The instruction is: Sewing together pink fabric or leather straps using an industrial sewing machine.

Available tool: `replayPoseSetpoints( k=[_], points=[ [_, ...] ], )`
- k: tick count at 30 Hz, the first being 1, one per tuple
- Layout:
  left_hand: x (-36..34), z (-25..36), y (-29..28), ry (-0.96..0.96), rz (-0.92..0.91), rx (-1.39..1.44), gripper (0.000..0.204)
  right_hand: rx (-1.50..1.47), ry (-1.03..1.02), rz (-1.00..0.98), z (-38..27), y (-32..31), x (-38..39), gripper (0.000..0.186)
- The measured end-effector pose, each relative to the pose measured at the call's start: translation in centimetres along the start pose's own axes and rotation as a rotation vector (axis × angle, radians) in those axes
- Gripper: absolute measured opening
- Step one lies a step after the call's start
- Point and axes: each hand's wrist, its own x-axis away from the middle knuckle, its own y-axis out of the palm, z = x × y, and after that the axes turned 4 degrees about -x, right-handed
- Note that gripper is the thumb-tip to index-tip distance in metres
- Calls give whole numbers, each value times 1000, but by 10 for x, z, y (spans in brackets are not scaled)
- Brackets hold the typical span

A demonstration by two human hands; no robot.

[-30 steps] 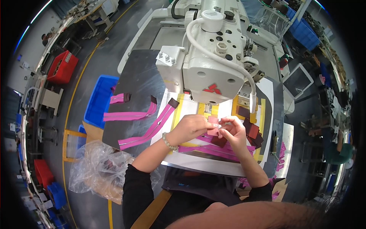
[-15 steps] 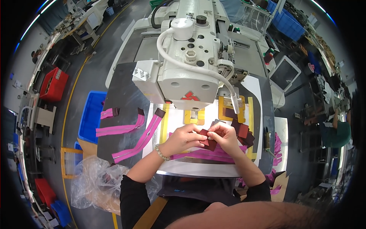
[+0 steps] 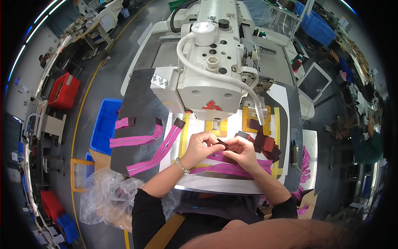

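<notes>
My left hand (image 3: 202, 147) and my right hand (image 3: 242, 152) meet in front of the sewing machine head, both closed in a pinch. Between their fingertips is a small dark maroon patch (image 3: 222, 144), its narrow edge turned up; whether it is folded is hard to tell. Below the hands lie pink zippers (image 3: 222, 169) on the white work plate. Beside my right hand is a loose heap of maroon and brown patches (image 3: 265, 143). To the left, several pink zippers with dark end tabs (image 3: 154, 155) rest on the dark tabletop.
The white sewing machine (image 3: 209, 91) stands over the plate, with yellow-framed clamps (image 3: 257, 120) beneath it. A blue bin (image 3: 105, 126) and clear plastic bag (image 3: 110, 195) are at the left. More pink zippers (image 3: 305, 166) and a screen (image 3: 314, 82) are at the right.
The patch has turned from showing its reddish flat face to showing a dark narrow edge. Both hands have shifted slightly around it. The whole view has moved a little.
</notes>
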Motion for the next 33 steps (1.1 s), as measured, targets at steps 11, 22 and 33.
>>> replayPoseSetpoints(
  k=[11,22,33],
  points=[
    [6,-8,10,-31,49,199,17,-126,35,64,12,0,1,15],
    [1,-9,10,-1,66,215,13,-173,35,63,11,-2,-4,14],
    [-2,5,4,-60,-14,129,17,-136,7,39,14,-3,1,10]
  ],
)
